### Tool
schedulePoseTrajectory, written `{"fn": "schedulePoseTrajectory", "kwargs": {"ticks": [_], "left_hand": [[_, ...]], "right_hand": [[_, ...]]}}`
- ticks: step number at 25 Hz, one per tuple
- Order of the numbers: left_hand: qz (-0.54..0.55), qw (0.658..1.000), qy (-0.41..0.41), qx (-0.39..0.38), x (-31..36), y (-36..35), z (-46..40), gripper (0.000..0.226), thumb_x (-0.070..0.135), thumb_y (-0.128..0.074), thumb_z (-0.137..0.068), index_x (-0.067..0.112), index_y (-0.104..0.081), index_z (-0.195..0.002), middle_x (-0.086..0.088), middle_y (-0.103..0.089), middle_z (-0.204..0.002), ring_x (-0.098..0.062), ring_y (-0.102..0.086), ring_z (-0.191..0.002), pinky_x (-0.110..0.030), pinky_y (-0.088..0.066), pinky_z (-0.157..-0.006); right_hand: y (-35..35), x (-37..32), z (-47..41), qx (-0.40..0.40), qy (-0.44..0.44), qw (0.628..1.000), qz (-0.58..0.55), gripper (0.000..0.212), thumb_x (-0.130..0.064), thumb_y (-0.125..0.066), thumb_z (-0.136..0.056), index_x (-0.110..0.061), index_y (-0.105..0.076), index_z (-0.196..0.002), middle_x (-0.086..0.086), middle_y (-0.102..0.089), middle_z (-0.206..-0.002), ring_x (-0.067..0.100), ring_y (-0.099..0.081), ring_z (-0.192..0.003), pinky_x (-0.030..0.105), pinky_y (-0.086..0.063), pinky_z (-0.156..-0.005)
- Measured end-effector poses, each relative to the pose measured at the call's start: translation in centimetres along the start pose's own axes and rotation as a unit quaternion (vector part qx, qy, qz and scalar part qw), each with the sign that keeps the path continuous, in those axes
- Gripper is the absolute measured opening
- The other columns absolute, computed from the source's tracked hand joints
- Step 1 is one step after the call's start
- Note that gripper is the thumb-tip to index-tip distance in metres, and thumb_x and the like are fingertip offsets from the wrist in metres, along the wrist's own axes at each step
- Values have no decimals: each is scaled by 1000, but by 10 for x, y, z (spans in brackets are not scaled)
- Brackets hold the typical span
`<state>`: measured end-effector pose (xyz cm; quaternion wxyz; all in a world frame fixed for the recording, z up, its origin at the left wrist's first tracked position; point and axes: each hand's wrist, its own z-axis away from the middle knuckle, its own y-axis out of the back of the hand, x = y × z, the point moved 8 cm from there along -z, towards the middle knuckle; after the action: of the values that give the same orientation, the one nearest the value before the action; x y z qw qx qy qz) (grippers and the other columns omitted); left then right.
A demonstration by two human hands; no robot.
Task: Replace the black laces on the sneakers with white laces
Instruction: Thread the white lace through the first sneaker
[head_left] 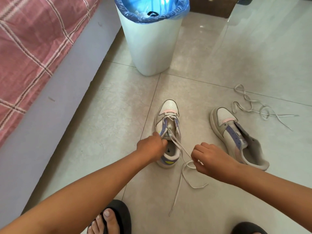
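A bed (25, 48) with a pink checked woven cover fills the left edge, its plain grey side panel dropping to a floor (109, 102) of glossy pale stone tiles with thin grout lines. Beside it stands a smooth white waste bin (150, 44), tapered, lined with a crinkled blue plastic bag. The left hand (150, 146) grips the purple eyelet edge of the left sneaker (168, 132), fingers curled at the tongue. A flat white lace (180, 147) runs from its lowest eyelets back to the right hand (207, 157), which pinches it; the loose ends trail on the tiles. The right sneaker (236, 137) lies unlaced, tilted, just beside. A second white lace (253, 105) curls loosely further right.
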<state>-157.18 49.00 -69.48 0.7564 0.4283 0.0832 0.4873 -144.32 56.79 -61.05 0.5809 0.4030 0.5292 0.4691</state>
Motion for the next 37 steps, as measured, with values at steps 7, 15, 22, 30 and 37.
{"fn": "schedulePoseTrajectory", "kwargs": {"ticks": [7, 15, 22, 30, 37], "left_hand": [[266, 959, -7, 100, -2, 62, -34, 25, 35, -50, -92, 14, -54, -80, -2, -60, -79, -21, -57, -75, -32, -47, -64], [66, 997, 22, 24, 12, 32, -15, 51, 44, -45, -87, 9, -35, -122, -5, -55, -102, -23, -52, -82, -32, -38, -66], [-69, 997, 36, -31, -1, 4, -3, 24, 16, -37, -98, 8, -52, -115, -11, -54, -115, -29, -55, -105, -38, -46, -85], [58, 995, 71, -27, -7, 1, -4, 19, 28, -34, -96, 12, -44, -100, -8, -55, -97, -25, -51, -82, -32, -39, -68], [-103, 937, -242, 232, 31, 44, 39, 27, 28, -55, -92, 18, -58, -117, -3, -62, -75, -26, -60, -60, -28, -43, -48]], "right_hand": [[1, 5, -4, 45, -20, 999, -22, 26, -7, -86, -51, -9, -62, -62, 4, -58, -58, 24, -56, -49, 25, -44, -42], [-2, 10, -1, 70, -40, 997, -1, 28, -7, -86, -51, -8, -60, -60, 5, -56, -54, 26, -54, -44, 25, -43, -40], [-25, 15, 45, 9, 24, 998, 51, 28, -4, -85, -51, -11, -61, -63, 2, -54, -59, 20, -49, -48, 26, -43, -41], [-6, -54, 16, -54, -77, 892, -443, 13, -17, -57, -86, -16, -51, -76, -10, -50, -70, 5, -45, -65, 19, -40, -63], [-2, -40, -22, -34, -123, 876, -464, 15, -24, -54, -93, -31, -55, -80, -15, -54, -69, 2, -49, -65, 15, -38, -63]]}}
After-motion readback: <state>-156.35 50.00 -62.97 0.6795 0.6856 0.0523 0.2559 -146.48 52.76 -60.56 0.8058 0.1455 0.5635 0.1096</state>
